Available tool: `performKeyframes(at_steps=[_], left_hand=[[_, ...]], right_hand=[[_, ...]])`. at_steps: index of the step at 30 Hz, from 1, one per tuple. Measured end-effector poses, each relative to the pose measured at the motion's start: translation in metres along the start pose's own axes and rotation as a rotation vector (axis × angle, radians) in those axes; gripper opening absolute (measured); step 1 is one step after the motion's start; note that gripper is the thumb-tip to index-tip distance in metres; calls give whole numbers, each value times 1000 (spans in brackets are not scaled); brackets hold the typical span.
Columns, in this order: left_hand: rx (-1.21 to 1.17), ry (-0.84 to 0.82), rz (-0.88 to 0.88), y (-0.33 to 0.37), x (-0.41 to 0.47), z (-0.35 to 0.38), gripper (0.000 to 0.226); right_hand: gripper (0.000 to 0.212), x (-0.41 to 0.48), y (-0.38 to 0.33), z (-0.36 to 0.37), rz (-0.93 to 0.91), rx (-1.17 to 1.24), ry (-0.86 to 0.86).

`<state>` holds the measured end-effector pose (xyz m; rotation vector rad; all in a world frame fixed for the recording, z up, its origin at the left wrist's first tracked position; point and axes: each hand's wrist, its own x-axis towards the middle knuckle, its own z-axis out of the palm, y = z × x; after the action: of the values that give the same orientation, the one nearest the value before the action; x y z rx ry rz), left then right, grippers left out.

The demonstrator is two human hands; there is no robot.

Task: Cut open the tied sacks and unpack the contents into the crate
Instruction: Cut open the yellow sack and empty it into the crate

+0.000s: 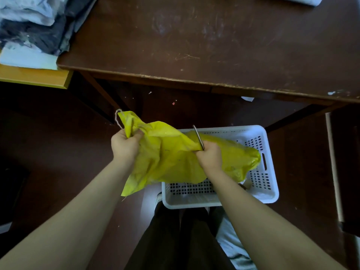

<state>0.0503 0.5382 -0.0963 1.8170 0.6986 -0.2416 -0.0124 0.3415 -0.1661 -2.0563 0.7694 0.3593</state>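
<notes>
A crumpled yellow sack hangs over the white perforated crate on the floor, its right end lying inside the crate. My left hand grips the sack's gathered corner, where a pale string loops out. My right hand holds the sack's middle together with scissors, whose closed blades point up and away. A small tan item shows in the crate under the sack.
A scratched dark brown table stands just beyond the crate. Folded cloths and bags are piled at the upper left on a yellow-edged surface. My legs in dark trousers are below, with dark floor on both sides.
</notes>
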Motion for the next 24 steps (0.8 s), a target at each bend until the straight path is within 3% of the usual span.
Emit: performKeyframes(at_steps=[5,10,15,18,24], left_hand=[[79,-2,8,6,-3,3,12],[62,-22,11,13,-5,9,16],[-23,-6,-19,19,-6,13,18],[-29,0,-23,21,-7,13,17],[-72,9,-16,30,-10,11,12]], right_hand=[[21,-4,-3,-1,19,34,-13],[46,-4,-7,-10,90,91,18],[30,-10,-18,-4,81,197,-3],[43,-15,-26,-4,45,143,-4],[42,-17,-34,-13,101,249,14]])
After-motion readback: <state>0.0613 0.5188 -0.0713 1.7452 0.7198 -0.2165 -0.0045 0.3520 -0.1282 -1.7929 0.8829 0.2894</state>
